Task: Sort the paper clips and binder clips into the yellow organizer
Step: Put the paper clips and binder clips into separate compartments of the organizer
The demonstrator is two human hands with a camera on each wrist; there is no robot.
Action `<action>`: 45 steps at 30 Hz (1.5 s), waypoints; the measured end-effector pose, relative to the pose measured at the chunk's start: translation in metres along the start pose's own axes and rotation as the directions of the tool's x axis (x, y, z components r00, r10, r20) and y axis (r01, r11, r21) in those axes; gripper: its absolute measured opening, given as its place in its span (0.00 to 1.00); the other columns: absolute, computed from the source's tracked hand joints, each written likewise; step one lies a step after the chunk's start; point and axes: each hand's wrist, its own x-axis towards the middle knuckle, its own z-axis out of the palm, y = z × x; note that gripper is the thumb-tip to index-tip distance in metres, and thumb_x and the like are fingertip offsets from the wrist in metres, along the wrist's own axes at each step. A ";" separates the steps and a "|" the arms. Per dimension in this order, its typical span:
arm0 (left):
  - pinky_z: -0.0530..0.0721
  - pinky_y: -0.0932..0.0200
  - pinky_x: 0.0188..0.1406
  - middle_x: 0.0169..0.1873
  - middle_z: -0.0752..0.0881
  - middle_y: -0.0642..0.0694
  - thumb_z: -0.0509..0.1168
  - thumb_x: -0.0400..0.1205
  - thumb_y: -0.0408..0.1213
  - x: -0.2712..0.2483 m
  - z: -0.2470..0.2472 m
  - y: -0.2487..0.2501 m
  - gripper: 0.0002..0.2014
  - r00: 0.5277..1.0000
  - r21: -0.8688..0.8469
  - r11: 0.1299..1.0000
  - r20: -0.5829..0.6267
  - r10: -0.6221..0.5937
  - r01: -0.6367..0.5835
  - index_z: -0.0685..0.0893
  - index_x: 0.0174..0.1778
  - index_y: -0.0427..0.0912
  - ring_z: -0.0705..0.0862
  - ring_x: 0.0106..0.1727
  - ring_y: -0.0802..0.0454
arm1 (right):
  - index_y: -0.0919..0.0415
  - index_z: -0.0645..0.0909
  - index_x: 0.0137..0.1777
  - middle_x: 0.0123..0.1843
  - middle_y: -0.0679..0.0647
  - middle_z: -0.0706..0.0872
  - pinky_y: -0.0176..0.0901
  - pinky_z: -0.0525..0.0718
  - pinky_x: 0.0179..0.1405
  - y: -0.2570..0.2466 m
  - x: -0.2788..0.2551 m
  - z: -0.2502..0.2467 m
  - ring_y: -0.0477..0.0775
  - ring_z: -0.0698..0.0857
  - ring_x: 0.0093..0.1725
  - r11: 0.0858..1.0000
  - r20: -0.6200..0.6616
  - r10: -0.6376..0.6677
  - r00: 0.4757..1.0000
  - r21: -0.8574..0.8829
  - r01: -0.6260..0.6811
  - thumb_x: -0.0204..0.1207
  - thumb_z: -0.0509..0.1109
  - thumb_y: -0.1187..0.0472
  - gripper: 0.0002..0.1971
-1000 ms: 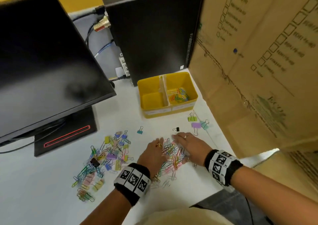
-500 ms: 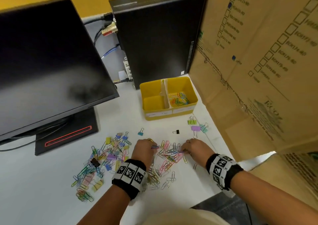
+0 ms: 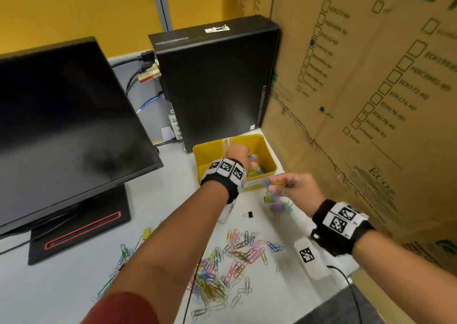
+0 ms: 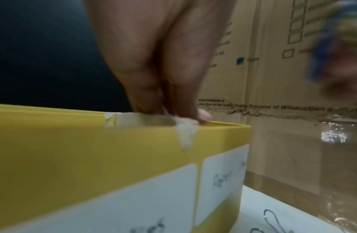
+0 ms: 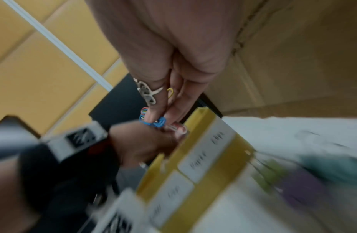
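The yellow organizer (image 3: 270,150) (image 4: 113,149) (image 5: 223,167) stands in front of the black tower. My left hand (image 3: 238,153) (image 4: 185,113) reaches down into its right compartment with fingertips bunched together, and a blue clip shows at them in the head view. My right hand (image 3: 277,185) (image 5: 163,119) hovers just before the organizer's front wall and pinches several coloured paper clips (image 5: 153,122). Loose paper clips (image 3: 235,252) lie on the white table below my arms. Green, purple and teal binder clips (image 3: 274,203) (image 5: 301,189) lie right of the organizer, a small black binder clip (image 3: 248,214) nearby.
A dark monitor (image 3: 61,125) on its stand fills the left. The black computer tower (image 3: 217,81) stands behind the organizer, with cables beside it. A tall cardboard box (image 3: 358,101) walls off the right. A second mixed pile of clips (image 3: 123,252) lies under my left forearm.
Both hands left the paper clip pile, rose, and moved forward to the organizer carrying clips. The left hand is now over the right compartment, and the right hand is close behind it.
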 end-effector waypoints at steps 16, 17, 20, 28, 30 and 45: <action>0.75 0.57 0.63 0.68 0.74 0.39 0.76 0.71 0.41 -0.143 0.028 -0.098 0.32 0.931 -0.013 0.998 0.361 -0.055 0.064 0.73 0.70 0.41 0.76 0.65 0.45 | 0.60 0.78 0.61 0.63 0.62 0.81 0.51 0.78 0.62 0.010 -0.014 0.024 0.62 0.80 0.62 0.478 0.449 0.019 0.893 -0.789 0.387 0.73 0.70 0.66 0.16; 0.73 0.53 0.70 0.71 0.70 0.38 0.76 0.71 0.43 -0.149 0.043 -0.102 0.36 0.922 0.014 0.997 0.381 -0.070 0.071 0.68 0.74 0.43 0.72 0.70 0.43 | 0.62 0.76 0.62 0.63 0.62 0.79 0.48 0.75 0.62 0.024 -0.031 0.024 0.62 0.78 0.62 0.489 0.435 0.104 0.894 -0.805 0.335 0.73 0.70 0.68 0.17; 0.64 0.44 0.80 0.80 0.56 0.43 0.69 0.77 0.42 -0.151 0.076 -0.095 0.39 0.943 0.030 0.999 0.333 0.017 -0.029 0.55 0.81 0.48 0.58 0.80 0.41 | 0.63 0.70 0.65 0.62 0.62 0.74 0.41 0.73 0.56 0.060 -0.067 0.025 0.61 0.76 0.59 0.589 0.352 0.270 0.896 -0.797 0.136 0.67 0.74 0.70 0.27; 0.54 0.44 0.84 0.83 0.46 0.45 0.53 0.86 0.33 -0.141 0.123 -0.086 0.22 0.887 0.377 0.854 0.422 0.187 -0.359 0.64 0.77 0.35 0.43 0.84 0.44 | 0.69 0.78 0.50 0.43 0.57 0.73 0.27 0.70 0.31 0.084 -0.071 0.037 0.52 0.72 0.38 0.714 0.197 0.162 0.967 -0.699 0.023 0.63 0.73 0.77 0.15; 0.50 0.52 0.85 0.83 0.45 0.45 0.53 0.87 0.36 -0.151 0.125 -0.092 0.26 0.906 0.368 0.870 0.384 0.178 -0.327 0.55 0.80 0.35 0.45 0.84 0.45 | 0.69 0.78 0.49 0.42 0.57 0.74 0.43 0.75 0.39 0.086 -0.064 0.041 0.55 0.74 0.42 0.685 0.210 0.111 0.971 -0.724 0.078 0.61 0.72 0.76 0.15; 0.78 0.51 0.67 0.70 0.69 0.45 0.72 0.75 0.39 -0.163 0.123 -0.090 0.23 0.990 0.015 1.000 0.136 0.024 -0.026 0.78 0.65 0.41 0.67 0.70 0.47 | 0.63 0.79 0.55 0.54 0.55 0.72 0.50 0.85 0.53 0.075 -0.054 0.037 0.56 0.74 0.55 0.565 0.541 0.059 0.839 -0.711 0.418 0.60 0.76 0.76 0.23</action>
